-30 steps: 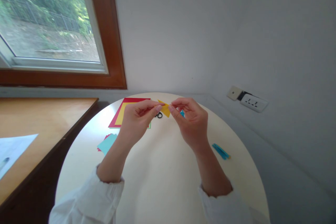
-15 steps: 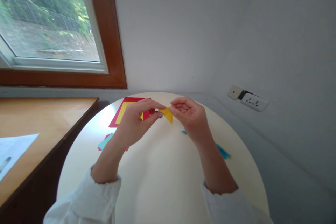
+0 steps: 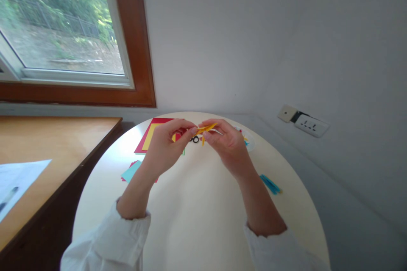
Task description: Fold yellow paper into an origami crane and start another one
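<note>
A small folded piece of yellow paper (image 3: 206,128) is held above the far half of the round white table (image 3: 197,220). My left hand (image 3: 168,144) pinches its left end between thumb and fingers. On the other side, my right hand (image 3: 227,142) grips it too, thumb in front and fingers behind. The paper is seen nearly edge-on, with one point jutting up to the right and another pointing down. Just below and beyond the paper, the black handle loops of what look like scissors (image 3: 195,139) show; the rest is hidden.
Red and yellow paper sheets (image 3: 148,135) lie stacked at the back left. Nearer are light blue and red paper pieces (image 3: 131,172). Blue folded strips (image 3: 270,184) lie at right, behind them a clear dish (image 3: 251,144) with small coloured bits. A wooden desk (image 3: 63,135) stands left.
The yellow paper has turned from showing a flat triangular face to nearly edge-on. My right hand has shifted slightly left and closed in on it. The small blue piece near my right wrist is now out of sight.
</note>
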### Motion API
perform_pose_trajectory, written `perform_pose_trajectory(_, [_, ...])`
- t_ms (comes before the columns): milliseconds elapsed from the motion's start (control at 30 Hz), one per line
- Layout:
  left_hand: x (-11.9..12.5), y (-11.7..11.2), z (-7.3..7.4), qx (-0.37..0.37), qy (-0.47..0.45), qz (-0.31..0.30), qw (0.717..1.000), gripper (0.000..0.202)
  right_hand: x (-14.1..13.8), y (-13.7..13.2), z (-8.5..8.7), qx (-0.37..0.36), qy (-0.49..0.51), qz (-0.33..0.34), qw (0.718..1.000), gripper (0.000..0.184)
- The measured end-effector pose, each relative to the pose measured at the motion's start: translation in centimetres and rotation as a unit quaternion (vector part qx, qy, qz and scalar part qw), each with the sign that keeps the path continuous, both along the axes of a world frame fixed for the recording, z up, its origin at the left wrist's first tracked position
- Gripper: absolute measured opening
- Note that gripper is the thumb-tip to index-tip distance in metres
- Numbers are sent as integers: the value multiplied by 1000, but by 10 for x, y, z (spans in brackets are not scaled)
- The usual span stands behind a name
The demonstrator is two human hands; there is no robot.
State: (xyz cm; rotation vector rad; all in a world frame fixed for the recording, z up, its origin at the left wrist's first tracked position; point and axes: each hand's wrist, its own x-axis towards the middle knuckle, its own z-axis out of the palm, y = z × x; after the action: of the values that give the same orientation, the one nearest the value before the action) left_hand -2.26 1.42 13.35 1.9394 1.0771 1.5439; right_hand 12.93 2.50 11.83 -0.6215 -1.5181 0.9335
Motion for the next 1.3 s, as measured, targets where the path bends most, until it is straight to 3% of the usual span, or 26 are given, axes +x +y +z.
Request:
perform_pose_trajectory(433, [-2,-1,0,35,57,43,997,13,0,1,-1,-14,-18,-12,1000,16])
perform_pose_trajectory(633, [-1,0,-1,46,42,30,998,11,-4,4,-5,-4,-9,-12,1000,19])
perform_pose_trajectory(967, [3,-5,1,-38,-81,-44,995,5,-4,3,-5,50,-11,-73,996,24])
perform_pose_trajectory(1300, [1,-1,1,-115,-126,-76,982,13,-4,-2,-4,139,-26,-136,981,15])
